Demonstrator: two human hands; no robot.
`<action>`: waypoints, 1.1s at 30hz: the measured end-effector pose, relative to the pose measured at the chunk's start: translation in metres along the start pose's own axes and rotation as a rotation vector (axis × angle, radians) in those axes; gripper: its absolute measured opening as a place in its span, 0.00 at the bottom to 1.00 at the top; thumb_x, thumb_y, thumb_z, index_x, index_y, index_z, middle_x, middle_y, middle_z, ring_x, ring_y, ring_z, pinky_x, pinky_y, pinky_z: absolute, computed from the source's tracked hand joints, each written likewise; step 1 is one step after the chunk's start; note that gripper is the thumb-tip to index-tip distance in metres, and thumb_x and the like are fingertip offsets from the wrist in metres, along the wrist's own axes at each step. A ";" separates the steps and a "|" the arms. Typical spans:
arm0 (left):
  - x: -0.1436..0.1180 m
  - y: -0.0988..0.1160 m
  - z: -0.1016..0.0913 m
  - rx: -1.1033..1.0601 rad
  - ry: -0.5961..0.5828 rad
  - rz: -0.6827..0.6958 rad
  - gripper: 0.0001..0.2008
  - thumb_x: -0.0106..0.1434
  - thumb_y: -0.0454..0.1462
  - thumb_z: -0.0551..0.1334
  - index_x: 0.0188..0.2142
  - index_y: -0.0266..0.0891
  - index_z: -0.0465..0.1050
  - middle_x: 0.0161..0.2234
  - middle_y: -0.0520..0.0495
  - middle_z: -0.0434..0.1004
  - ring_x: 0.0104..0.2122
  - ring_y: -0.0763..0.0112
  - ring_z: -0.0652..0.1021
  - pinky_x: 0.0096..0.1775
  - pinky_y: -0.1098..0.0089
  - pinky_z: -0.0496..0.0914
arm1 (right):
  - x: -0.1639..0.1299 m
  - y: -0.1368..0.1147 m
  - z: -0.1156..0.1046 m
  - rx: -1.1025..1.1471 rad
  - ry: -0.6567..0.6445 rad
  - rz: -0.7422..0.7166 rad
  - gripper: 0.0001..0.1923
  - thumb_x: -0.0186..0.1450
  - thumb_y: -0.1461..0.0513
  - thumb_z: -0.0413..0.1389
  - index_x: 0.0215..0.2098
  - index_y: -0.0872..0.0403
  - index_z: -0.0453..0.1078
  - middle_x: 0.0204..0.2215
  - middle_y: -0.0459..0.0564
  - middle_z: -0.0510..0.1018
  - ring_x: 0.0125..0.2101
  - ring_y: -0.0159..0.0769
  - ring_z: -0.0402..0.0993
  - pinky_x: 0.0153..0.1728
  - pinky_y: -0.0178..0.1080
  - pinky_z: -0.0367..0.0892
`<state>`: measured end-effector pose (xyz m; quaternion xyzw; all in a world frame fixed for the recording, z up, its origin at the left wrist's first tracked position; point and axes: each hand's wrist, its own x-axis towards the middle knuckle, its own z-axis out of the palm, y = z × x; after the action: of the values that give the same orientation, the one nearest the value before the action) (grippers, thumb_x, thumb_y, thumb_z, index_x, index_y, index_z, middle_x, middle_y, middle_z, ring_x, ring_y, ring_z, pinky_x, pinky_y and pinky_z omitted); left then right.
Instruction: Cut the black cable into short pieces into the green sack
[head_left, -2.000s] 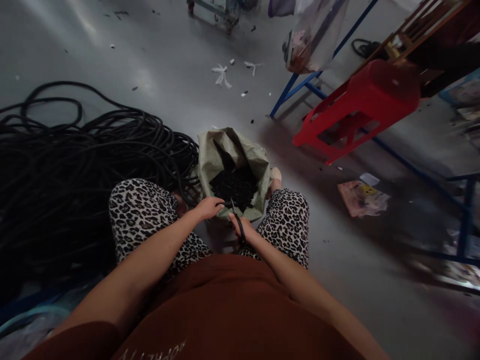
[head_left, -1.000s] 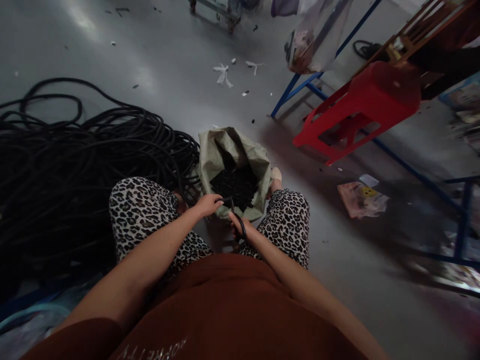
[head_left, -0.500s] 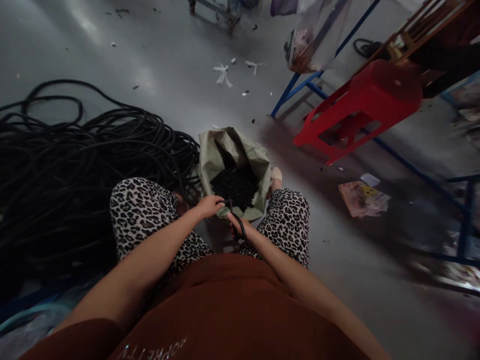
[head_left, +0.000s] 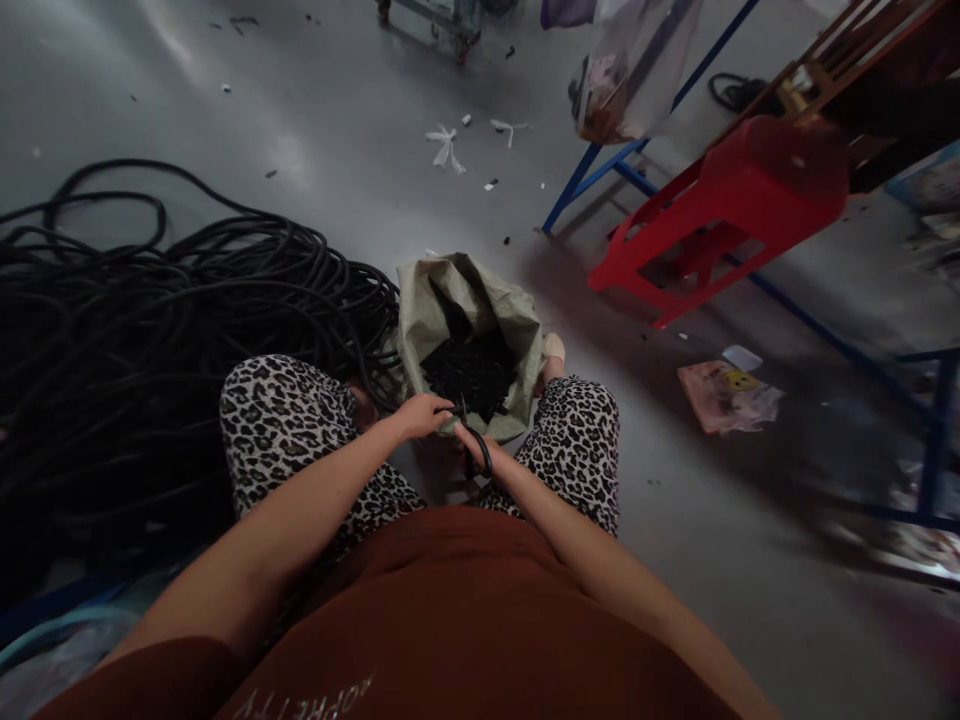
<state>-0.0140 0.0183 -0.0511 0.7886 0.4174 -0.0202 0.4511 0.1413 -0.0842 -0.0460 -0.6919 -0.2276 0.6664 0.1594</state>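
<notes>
My left hand (head_left: 422,415) is closed around a black rubber cord, whose end sticks out past the fingertips over the near rim of a sack. My right hand (head_left: 478,452) grips black-handled scissors (head_left: 484,455), with the blades pointing up beside the cord's end. Whether the blades touch the cord I cannot tell. The pale green woven sack (head_left: 415,318) stands open between my legs. Short black cut pieces (head_left: 476,370) lie inside it. A large tangled heap of black cord (head_left: 247,270) spreads over the floor at the left, and a strand runs toward my left hand.
A red plastic stool (head_left: 705,220) stands at the right by a blue metal frame (head_left: 574,190). A plastic packet (head_left: 724,395) lies on the floor beneath it. White scraps (head_left: 445,148) are scattered beyond the sack. A light blue rim (head_left: 67,620) shows at lower left.
My left hand has shifted slightly right, and the cord end now reaches nearer the scissor blades. My right hand stays almost in place.
</notes>
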 end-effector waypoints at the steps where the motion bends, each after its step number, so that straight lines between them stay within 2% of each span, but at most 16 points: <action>1: 0.000 0.000 0.000 0.000 -0.001 0.004 0.18 0.61 0.37 0.56 0.47 0.38 0.78 0.45 0.46 0.80 0.45 0.62 0.78 0.48 0.69 0.69 | 0.000 0.000 0.000 -0.008 -0.006 -0.002 0.23 0.67 0.47 0.49 0.29 0.58 0.67 0.18 0.47 0.70 0.17 0.32 0.69 0.17 0.30 0.62; 10: 0.001 0.003 -0.003 -0.037 0.025 0.002 0.18 0.61 0.38 0.55 0.47 0.39 0.77 0.45 0.48 0.80 0.47 0.63 0.77 0.49 0.69 0.69 | -0.007 -0.007 0.003 -0.069 0.023 0.022 0.25 0.67 0.45 0.46 0.26 0.57 0.64 0.13 0.43 0.65 0.11 0.29 0.63 0.12 0.30 0.58; 16: 0.001 0.003 -0.001 0.003 0.018 -0.016 0.18 0.62 0.38 0.55 0.48 0.40 0.77 0.46 0.47 0.79 0.47 0.63 0.77 0.49 0.69 0.68 | -0.007 -0.007 0.004 -0.150 0.056 0.021 0.26 0.67 0.45 0.46 0.23 0.57 0.63 0.12 0.44 0.64 0.10 0.29 0.63 0.11 0.30 0.59; 21: -0.001 0.004 -0.005 0.072 0.054 -0.041 0.18 0.63 0.40 0.55 0.50 0.40 0.75 0.48 0.46 0.78 0.48 0.62 0.76 0.49 0.69 0.68 | -0.005 -0.007 -0.001 -0.114 0.094 0.033 0.27 0.66 0.44 0.45 0.23 0.56 0.64 0.12 0.44 0.64 0.10 0.29 0.63 0.11 0.31 0.59; 33: -0.001 0.005 -0.007 0.202 0.009 -0.070 0.16 0.64 0.40 0.54 0.46 0.43 0.77 0.44 0.46 0.80 0.44 0.62 0.77 0.43 0.70 0.69 | -0.001 -0.004 -0.004 -0.220 0.115 0.047 0.27 0.66 0.44 0.45 0.21 0.55 0.62 0.11 0.43 0.62 0.09 0.29 0.62 0.11 0.31 0.59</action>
<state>-0.0141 0.0211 -0.0434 0.8150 0.4425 -0.0745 0.3667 0.1445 -0.0811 -0.0428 -0.7472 -0.2736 0.6004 0.0798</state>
